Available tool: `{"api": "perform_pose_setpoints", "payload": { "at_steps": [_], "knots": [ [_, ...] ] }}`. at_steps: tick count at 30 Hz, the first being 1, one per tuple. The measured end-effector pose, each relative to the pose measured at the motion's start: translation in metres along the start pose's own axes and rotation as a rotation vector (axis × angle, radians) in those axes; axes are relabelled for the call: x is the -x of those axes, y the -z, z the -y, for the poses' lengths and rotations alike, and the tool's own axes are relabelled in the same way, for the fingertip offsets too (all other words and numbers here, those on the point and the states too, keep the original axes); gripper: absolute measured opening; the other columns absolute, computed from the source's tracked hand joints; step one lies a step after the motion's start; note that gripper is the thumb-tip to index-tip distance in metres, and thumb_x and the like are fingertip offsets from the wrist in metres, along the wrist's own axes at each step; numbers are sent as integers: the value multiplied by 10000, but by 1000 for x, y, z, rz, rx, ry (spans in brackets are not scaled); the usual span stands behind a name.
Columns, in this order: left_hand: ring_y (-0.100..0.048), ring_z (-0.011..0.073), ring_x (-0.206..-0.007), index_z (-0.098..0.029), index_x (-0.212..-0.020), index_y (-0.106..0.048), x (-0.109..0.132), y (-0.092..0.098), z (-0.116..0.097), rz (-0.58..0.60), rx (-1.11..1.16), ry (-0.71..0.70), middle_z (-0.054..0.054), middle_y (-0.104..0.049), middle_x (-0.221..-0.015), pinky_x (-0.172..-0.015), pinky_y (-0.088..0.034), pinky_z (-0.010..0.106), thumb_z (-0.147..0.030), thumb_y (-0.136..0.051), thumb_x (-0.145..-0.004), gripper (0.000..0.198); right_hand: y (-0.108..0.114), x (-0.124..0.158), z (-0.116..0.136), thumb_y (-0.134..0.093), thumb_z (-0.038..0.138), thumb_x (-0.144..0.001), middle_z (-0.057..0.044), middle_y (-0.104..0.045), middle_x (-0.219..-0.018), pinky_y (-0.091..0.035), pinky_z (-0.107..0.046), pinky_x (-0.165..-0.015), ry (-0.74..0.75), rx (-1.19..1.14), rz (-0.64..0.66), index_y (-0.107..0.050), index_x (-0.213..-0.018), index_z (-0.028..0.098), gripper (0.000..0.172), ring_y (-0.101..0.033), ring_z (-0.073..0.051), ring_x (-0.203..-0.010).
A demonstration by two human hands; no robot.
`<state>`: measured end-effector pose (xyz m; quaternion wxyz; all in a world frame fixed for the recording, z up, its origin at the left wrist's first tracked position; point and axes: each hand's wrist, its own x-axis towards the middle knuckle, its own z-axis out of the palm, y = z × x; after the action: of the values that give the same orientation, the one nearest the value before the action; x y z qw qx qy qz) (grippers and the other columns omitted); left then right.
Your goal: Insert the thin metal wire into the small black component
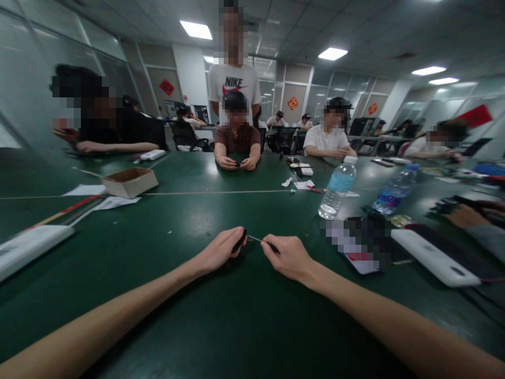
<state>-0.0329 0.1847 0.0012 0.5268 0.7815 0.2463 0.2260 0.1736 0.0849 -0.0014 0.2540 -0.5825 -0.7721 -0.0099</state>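
Note:
My left hand (219,251) pinches a small black object (239,240) between thumb and fingers. My right hand (286,258) grips a thin metal pin (255,239), whose dark base is partly hidden by my fingers. The pin's tip points left, reaching close to the black object, but I cannot tell whether they touch. Both forearms rest low over the dark green table (252,316). The black object is too small and too covered by my fingers to identify.
To my right stand a water bottle (337,187) and a second bottle (395,189), beside a white device (437,258). A cardboard box (130,182) sits to the left. A co-worker's hand (465,216) lies at the right edge.

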Motion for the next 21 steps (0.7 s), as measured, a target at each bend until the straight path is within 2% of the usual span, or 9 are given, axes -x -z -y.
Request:
{"api": "perform_pose_setpoints", "payload": {
  "at_steps": [12,16,21],
  "knots": [
    [-391,121,-540,-175,-794,-509,1,0,-2,4,-119,-25,-43,-414,-586,-551,-335,241,-503,-240,-981,463,1,2,2,-379,326,-1000,-14,-626,-721,-354,-225,-603,58,48,12,-620,-901,181,298,-550,-106,-612],
    [-395,119,-534,-174,-781,-516,1,1,-4,60,-121,-19,-46,-416,-571,-550,-336,239,-508,-248,-981,473,1,5,0,-384,329,-995,-19,-639,-720,-343,-228,-585,93,88,9,-629,-902,176,303,-551,-107,-602],
    [-376,113,-512,-166,-755,-515,3,6,-5,187,-74,19,-45,-411,-540,-517,-308,233,-537,-253,-972,504,4,8,0,-385,323,-986,-13,-633,-691,-339,-223,-572,142,79,33,-641,-905,178,305,-544,-102,-576]
  ]
}}
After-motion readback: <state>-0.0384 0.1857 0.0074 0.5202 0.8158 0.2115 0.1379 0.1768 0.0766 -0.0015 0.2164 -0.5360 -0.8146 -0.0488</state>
